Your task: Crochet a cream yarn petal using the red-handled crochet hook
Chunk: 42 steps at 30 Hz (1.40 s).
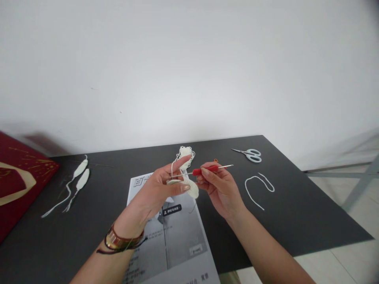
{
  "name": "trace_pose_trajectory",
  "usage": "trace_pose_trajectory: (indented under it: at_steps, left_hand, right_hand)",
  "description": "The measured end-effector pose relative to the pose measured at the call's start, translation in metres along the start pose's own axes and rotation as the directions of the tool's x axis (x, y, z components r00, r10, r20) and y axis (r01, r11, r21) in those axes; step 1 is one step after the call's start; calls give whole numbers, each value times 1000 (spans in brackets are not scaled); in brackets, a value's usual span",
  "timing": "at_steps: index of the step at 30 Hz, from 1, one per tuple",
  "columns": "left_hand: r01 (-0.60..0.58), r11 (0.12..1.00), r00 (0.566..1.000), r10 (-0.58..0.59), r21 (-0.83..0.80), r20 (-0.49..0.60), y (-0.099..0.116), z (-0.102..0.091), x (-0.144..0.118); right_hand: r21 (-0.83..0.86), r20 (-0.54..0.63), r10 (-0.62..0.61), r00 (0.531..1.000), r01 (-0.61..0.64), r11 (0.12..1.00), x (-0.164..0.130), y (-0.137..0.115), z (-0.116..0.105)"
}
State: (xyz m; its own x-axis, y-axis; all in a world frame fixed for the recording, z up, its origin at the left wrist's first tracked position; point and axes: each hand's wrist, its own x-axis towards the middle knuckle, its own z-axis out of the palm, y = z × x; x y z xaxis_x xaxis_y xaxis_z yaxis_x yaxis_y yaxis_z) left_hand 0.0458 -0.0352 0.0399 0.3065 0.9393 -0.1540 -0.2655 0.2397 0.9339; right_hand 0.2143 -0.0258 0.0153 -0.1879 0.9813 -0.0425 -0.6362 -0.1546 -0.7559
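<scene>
**Above the printed sheet, crochet in both hands**

Over the printed sheet [168, 228] on the dark table [296, 221] I see my left hand [161, 189] pinching the cream crochet piece [189, 187], yarn over a finger; my right hand [219, 187] clamps the red-handled hook [205, 170] — tip at the work; scissors [251, 155] and a loose yarn strand [257, 189] lie right — well apart.

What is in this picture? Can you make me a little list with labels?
left hand: pinches a white crochet piece, yarn over a finger
right hand: grips a red-handled crochet hook
under the hands: printed sheet
right side: scissors, loose yarn strand
left side: two finished white pieces, red box
surface: dark table
</scene>
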Motion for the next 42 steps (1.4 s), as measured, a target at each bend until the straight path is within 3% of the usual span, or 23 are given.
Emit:
trace_pose_trajectory:
  at_steps: [10,30,42]
  left_hand:
    - [-26,999,1000,26,45,-9,-6,4,-2]
    - [-146,988,989,146,42,-2,-5,13,-6]
    - [-64,996,998,65,70,-12,-5,9,-4]
  right_hand:
    - [-110,15,-29,999,31,993,-6,3,1]
    - [-83,113,-73,991,83,993,-7,0,5]
    - [148,82,94,992,-105,983,-1,1,-4]
